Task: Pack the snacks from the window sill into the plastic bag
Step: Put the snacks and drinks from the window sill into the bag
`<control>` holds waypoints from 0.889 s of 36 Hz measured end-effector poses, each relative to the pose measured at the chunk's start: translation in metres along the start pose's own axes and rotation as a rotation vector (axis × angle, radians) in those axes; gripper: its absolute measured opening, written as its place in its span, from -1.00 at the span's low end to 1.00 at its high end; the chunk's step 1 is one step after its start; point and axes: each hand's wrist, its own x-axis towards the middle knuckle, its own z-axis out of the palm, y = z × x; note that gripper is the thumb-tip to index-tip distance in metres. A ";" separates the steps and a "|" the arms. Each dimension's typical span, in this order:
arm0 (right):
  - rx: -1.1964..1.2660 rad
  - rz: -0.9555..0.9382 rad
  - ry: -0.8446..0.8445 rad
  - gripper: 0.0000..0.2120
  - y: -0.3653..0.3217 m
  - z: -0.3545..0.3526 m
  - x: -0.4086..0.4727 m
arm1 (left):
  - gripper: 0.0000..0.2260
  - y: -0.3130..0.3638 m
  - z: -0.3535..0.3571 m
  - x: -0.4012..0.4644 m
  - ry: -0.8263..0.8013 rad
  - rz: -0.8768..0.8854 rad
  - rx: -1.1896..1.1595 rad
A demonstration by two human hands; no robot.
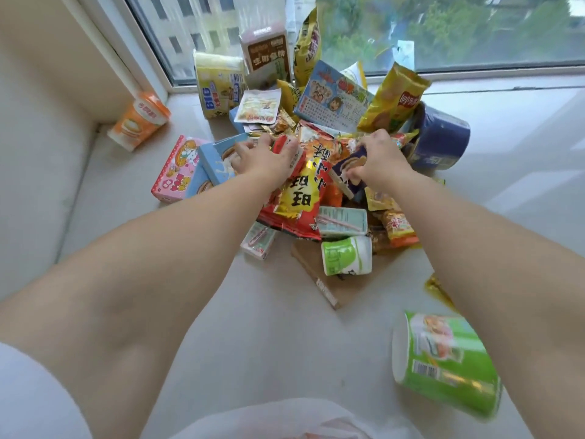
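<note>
We are reaching both arms into the heap of snacks (pixel 316 172) piled on the window sill (pixel 269 312), up against the window (pixel 443 30). Our left hand (pixel 264 156) is closing over a red packet (pixel 286 147) at the top of the heap, fingers curled on it, with a light blue box (pixel 215 160) just beside the wrist. Our right hand (pixel 378 156) is gripping a dark blue packet (pixel 348 172), thumb under and fingers over its upper edge. Under both hands a big red and yellow bag (pixel 300 191) is lying across the middle of the heap.

The plastic bag (pixel 285 419) is sitting at the bottom edge of our view, close to our body, well apart from the heap; whether its mouth is open we cannot tell.

To do this step well, we are probably better off lifting each packet straight up before pulling back, since the heap is loose and neighbours may slide. The green cup (pixel 443 359) near our right forearm and the small green and white bottle (pixel 346 255) are lying on their sides and could roll if nudged. Crisp bags such as the yellow one (pixel 392 96) are likely crushable, so boxes and cups seem best packed first, at the bottom.
</note>
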 end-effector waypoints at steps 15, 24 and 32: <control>-0.045 0.140 -0.201 -0.20 -0.003 0.023 0.028 | -0.25 -0.009 0.004 0.000 -0.297 0.048 -0.116; 0.200 0.218 0.057 -0.50 0.005 0.048 -0.033 | -0.81 -0.064 0.017 -0.040 -0.126 -0.215 -0.505; 0.446 0.301 0.223 -0.53 0.000 0.023 -0.094 | -0.44 -0.080 -0.010 -0.086 0.105 -0.117 -0.436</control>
